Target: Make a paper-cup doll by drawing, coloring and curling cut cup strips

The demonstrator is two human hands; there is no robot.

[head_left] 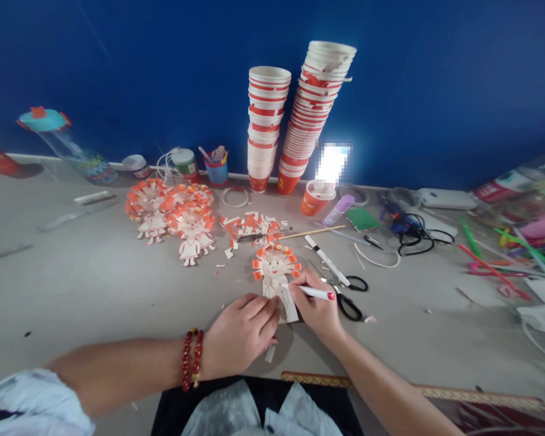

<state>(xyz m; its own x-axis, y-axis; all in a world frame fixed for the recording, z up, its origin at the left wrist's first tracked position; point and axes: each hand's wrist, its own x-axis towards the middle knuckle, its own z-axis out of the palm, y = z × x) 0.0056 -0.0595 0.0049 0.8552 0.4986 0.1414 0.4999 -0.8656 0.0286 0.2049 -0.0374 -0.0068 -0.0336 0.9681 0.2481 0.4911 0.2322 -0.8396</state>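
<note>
A paper doll (pixel 276 274) with a drawn face and orange-and-white curled strips round its head lies flat on the table in front of me. My left hand (pixel 247 330) rests on the lower left part of its paper body, fingers pressed close together and holding it down. In my right hand (pixel 320 312) is a white marker with a red end (pixel 315 292), its tip at the doll's upper body. Pencil-like lines show on the body. Right of that hand lie black-handled scissors (pixel 350 306) and a white marker with a black band (pixel 327 261).
Several finished-looking dolls (pixel 189 227) lie at left, beside orange and white paper scraps (pixel 254 227). Two tall stacks of paper cups (pixel 267 133) stand against the blue wall (pixel 163 72). A purple glue stick (pixel 338 210), black cable (pixel 415 236) and coloured sticks (pixel 495 266) lie rightward.
</note>
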